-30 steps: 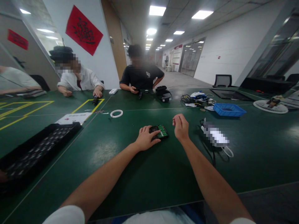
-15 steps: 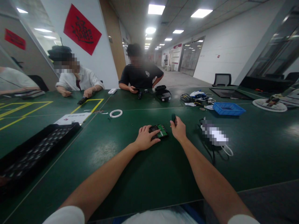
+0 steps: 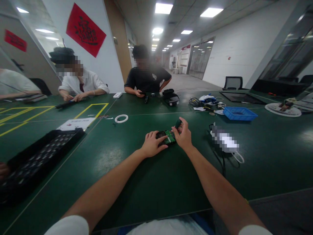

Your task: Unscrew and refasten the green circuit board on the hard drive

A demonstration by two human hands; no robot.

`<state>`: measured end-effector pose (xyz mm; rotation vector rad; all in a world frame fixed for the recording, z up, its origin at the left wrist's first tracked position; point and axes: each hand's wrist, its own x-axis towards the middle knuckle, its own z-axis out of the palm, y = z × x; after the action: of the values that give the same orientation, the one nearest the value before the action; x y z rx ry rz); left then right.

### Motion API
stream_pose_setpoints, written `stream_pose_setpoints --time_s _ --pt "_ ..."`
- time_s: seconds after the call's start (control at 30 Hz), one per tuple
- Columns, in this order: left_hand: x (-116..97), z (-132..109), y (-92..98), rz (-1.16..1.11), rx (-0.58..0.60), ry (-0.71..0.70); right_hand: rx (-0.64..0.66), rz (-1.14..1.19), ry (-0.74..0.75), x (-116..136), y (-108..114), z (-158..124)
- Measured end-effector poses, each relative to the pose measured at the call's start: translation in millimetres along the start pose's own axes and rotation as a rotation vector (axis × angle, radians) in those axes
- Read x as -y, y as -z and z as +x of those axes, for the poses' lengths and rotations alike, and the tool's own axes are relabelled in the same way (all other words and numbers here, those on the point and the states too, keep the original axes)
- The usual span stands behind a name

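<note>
A hard drive (image 3: 168,138) with a green circuit board facing up lies on the green table. My left hand (image 3: 152,144) holds it down from the left, the index finger across the board and the thumb along the near edge. At its right end is my right hand (image 3: 184,135), with thumb and fingers closed around a dark green screwdriver (image 3: 178,123). The handle leans over the drive; its lower end is hidden by my fingers, so contact with the board cannot be told.
A black tray (image 3: 46,140) is on the left, with another person's hand (image 3: 3,170) at its end. A white ring (image 3: 121,118), a blue basket (image 3: 239,114) and a white device with cables (image 3: 226,141) surround the work spot. Two people sit across the table.
My right hand has moved left with the screwdriver, from beside the hard drive to its right end, and the handle now tilts. My left hand stays put.
</note>
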<state>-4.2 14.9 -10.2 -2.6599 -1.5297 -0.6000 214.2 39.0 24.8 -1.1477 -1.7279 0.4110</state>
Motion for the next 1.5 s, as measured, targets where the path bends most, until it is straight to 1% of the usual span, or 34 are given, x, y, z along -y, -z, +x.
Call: stream_pose_setpoints --time_s 0.17,0.3,0.5,0.57,0.63,0.73,0.8,0.87,1.0,1.23,1.5 --pt "1 0 0.0 0.014 0.004 -0.006 0.008 -0.023 0.028 0 0 0" --pt "0 1 1.0 0.004 0.015 -0.002 0.021 -0.081 0.024 0 1 1" --pt "0 0 1.3 0.015 0.011 -0.003 0.002 -0.210 0.032 2 2 2" --pt "0 0 0.8 0.017 0.006 -0.007 -0.001 -0.221 0.052 1 1 2" --pt "0 0 0.2 0.019 0.004 -0.010 -0.048 -0.194 0.108 -2 0 2" --pt "1 1 -0.9 0.022 0.006 -0.011 -0.181 -0.142 0.216 -9 -3 4" --pt "1 1 -1.5 0.019 0.003 -0.012 -0.238 -0.143 0.251 -13 -5 6" --pt "1 1 -1.8 0.018 -0.002 -0.014 -0.263 -0.150 0.258 -16 -5 6" --pt "1 0 -1.5 0.020 -0.008 -0.020 -0.293 -0.138 0.258 -14 -3 7" --pt "1 0 -1.4 0.023 -0.014 -0.027 -0.274 -0.132 0.279 -14 0 6" --pt "1 0 -1.9 0.024 -0.012 -0.024 -0.312 -0.112 0.280 -12 -1 6"
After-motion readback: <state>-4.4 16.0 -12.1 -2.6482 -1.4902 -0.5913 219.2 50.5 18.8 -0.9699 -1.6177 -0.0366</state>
